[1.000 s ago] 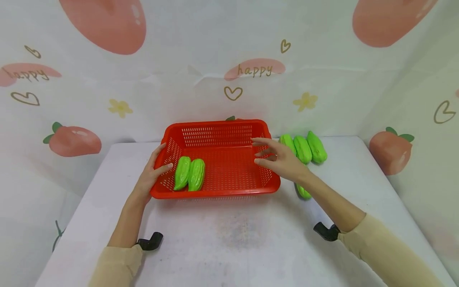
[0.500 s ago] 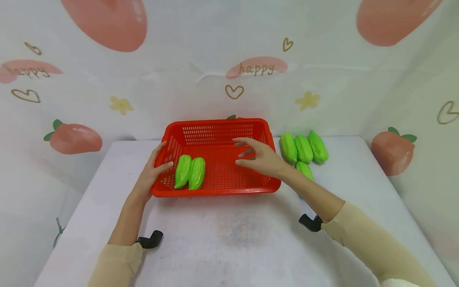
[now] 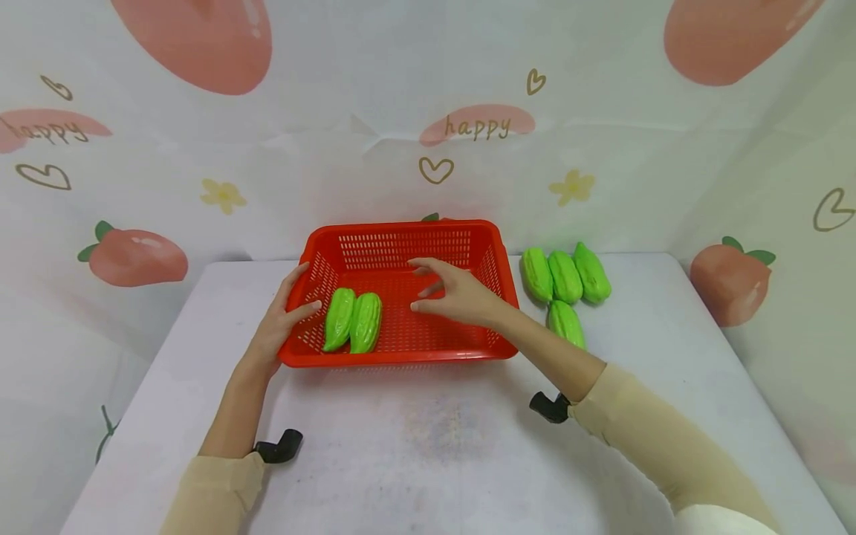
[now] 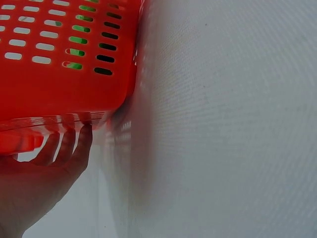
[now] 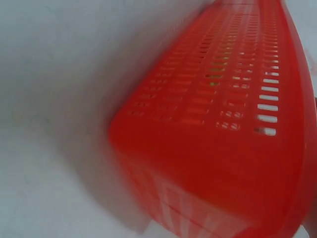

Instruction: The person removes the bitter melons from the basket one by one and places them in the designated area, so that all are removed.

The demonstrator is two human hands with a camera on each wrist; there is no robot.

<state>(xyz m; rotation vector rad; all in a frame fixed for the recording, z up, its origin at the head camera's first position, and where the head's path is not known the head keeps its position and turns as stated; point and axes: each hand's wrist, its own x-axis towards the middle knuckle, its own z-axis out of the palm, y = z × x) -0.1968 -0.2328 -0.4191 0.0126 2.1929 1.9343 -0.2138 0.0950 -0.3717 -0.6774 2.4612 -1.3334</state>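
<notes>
A red perforated plastic basket (image 3: 401, 360) stands on the table, tilted a little toward me. My left hand (image 3: 273, 327) grips its left end, thumb over the rim. The left wrist view shows that hand's fingers (image 4: 84, 144) against the basket's outer wall (image 4: 59, 91). Two green ridged bitter gourds, one (image 3: 339, 319) beside the other (image 3: 365, 323), lie at the left inside. Over the basket's middle, my right hand (image 3: 464, 297) holds nothing, its fingers and thumb spread apart. The right wrist view is filled by the basket's outer side (image 5: 208, 148) and hides most of that hand.
Several more bitter gourds lie right of the basket: three in a row, the middle one (image 3: 565, 277) among them, and one gourd (image 3: 567, 324) nearer me, partly behind the right forearm. A printed cloth (image 3: 374, 96) hangs behind the white table (image 3: 374, 446).
My right hand has moved left from the basket's right rim to over its middle, and the gourds behind that arm show more. The left hand has stayed on the basket.
</notes>
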